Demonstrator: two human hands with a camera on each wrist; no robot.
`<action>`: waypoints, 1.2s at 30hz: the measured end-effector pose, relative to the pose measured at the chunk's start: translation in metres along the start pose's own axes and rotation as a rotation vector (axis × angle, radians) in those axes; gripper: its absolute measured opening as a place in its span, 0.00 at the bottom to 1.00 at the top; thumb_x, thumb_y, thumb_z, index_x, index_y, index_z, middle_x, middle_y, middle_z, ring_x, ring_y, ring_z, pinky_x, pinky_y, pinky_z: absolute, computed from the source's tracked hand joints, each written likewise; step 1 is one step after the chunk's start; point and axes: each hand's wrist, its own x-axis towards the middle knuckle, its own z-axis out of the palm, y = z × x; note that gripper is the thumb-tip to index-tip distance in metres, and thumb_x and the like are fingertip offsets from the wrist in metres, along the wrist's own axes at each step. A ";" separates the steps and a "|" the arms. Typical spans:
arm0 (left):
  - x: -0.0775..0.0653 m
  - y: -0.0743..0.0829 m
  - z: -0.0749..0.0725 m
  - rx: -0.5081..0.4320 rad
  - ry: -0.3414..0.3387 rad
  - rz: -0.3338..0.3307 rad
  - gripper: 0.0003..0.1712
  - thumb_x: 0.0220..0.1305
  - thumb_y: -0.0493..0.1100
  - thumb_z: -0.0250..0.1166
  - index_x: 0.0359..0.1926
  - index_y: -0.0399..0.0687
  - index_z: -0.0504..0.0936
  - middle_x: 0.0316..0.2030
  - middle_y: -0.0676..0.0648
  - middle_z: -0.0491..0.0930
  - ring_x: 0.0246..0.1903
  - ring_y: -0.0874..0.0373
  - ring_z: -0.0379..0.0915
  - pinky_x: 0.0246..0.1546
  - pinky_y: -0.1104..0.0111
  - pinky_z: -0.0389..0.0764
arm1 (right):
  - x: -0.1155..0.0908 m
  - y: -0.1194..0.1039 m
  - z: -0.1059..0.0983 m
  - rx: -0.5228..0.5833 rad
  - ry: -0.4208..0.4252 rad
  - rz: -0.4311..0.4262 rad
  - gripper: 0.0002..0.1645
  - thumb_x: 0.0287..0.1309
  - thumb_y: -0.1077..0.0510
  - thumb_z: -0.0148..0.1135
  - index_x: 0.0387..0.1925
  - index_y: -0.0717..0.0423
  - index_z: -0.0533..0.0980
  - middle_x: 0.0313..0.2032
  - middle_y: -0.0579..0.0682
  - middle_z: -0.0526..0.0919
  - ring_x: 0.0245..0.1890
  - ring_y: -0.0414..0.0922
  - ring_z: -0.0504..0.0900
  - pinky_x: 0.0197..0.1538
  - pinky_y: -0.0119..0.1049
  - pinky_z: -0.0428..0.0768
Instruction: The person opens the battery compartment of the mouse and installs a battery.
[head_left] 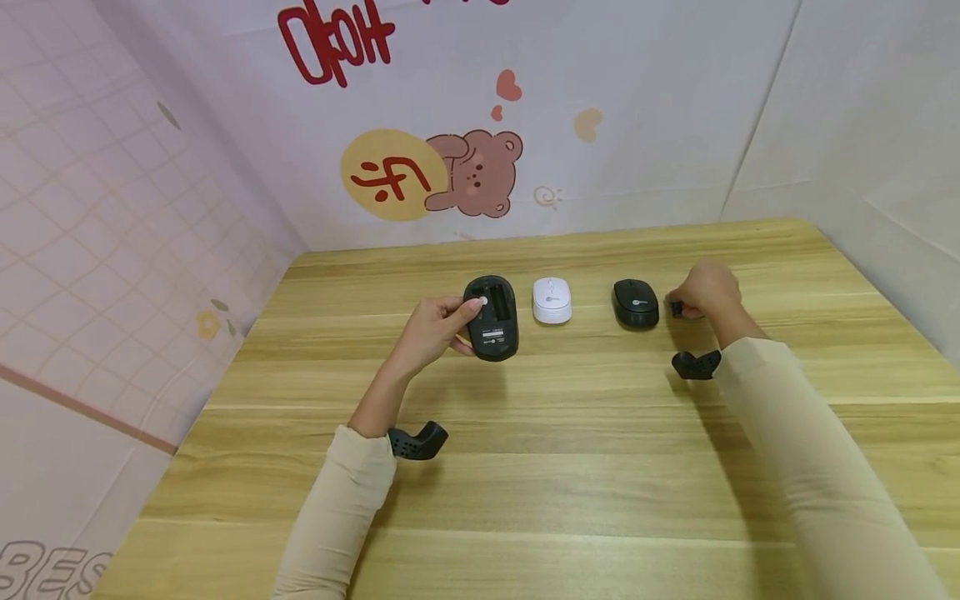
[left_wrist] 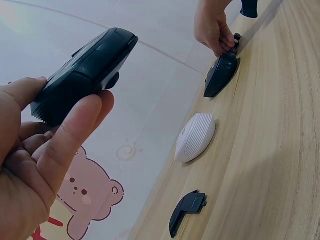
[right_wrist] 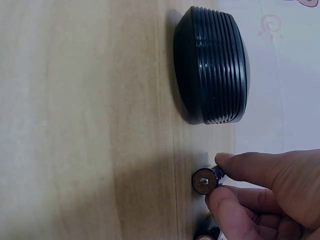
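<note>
My left hand [head_left: 431, 332] grips a black computer mouse [head_left: 492, 337] above the table, its underside turned up and its battery slot uncovered. Thumb and fingers hold it by the left side. Over at the right, my right hand [head_left: 711, 293] pinches a small dark battery [right_wrist: 206, 181] between thumb and finger, low at the tabletop. A second battery [right_wrist: 207, 232] lies just beside it, partly hidden by the fingers. Left of that hand stands another black mouse [head_left: 636, 305]. In the left wrist view a loose black battery cover [left_wrist: 186, 210] lies on the table.
A white mouse [head_left: 552, 300] sits on the wooden table [head_left: 525, 483] between the held mouse and the other black one. A cloth backdrop [head_left: 645, 167] with a printed bear rises behind the table's back edge. Black wrist mounts [head_left: 417, 441] stick out from both sleeves.
</note>
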 end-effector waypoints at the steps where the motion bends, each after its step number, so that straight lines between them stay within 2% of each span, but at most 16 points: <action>1: 0.000 0.000 0.000 0.003 0.001 -0.001 0.19 0.67 0.43 0.55 0.45 0.28 0.79 0.30 0.37 0.81 0.25 0.49 0.80 0.23 0.59 0.82 | 0.000 0.000 0.000 0.000 0.000 0.001 0.20 0.55 0.53 0.61 0.15 0.63 0.76 0.08 0.47 0.75 0.11 0.41 0.77 0.28 0.42 0.78; 9: 0.000 0.001 0.000 0.012 -0.001 -0.006 0.19 0.67 0.43 0.55 0.46 0.28 0.79 0.30 0.37 0.81 0.26 0.46 0.80 0.23 0.60 0.82 | 0.000 0.001 -0.003 0.000 -0.006 -0.006 0.19 0.54 0.55 0.57 0.14 0.62 0.76 0.08 0.48 0.76 0.11 0.42 0.78 0.22 0.36 0.75; 21: 0.001 0.001 0.004 0.029 -0.020 -0.027 0.20 0.67 0.45 0.56 0.44 0.28 0.79 0.29 0.38 0.82 0.25 0.54 0.80 0.24 0.61 0.82 | -0.006 -0.017 -0.016 -0.060 0.066 -0.127 0.23 0.50 0.53 0.55 0.04 0.54 0.76 0.07 0.45 0.75 0.16 0.48 0.78 0.23 0.35 0.70; 26: 0.000 -0.002 0.005 0.030 -0.021 -0.026 0.19 0.67 0.44 0.56 0.43 0.28 0.79 0.29 0.38 0.82 0.25 0.54 0.80 0.24 0.61 0.82 | -0.009 -0.035 -0.019 0.012 0.052 -0.157 0.22 0.52 0.52 0.56 0.09 0.57 0.80 0.09 0.45 0.77 0.16 0.44 0.80 0.28 0.39 0.75; 32: -0.001 -0.004 0.006 0.044 -0.015 -0.035 0.19 0.67 0.45 0.55 0.44 0.29 0.80 0.29 0.39 0.82 0.25 0.55 0.80 0.24 0.61 0.82 | -0.018 -0.060 -0.020 0.103 0.024 -0.173 0.21 0.54 0.52 0.57 0.13 0.60 0.81 0.11 0.46 0.79 0.17 0.45 0.82 0.42 0.49 0.77; 36: 0.000 -0.005 0.007 0.046 -0.017 -0.039 0.19 0.67 0.45 0.56 0.45 0.29 0.79 0.29 0.39 0.82 0.25 0.54 0.80 0.24 0.61 0.82 | -0.024 -0.075 -0.021 0.137 0.007 -0.196 0.20 0.55 0.53 0.59 0.15 0.62 0.81 0.11 0.47 0.79 0.17 0.46 0.82 0.37 0.43 0.80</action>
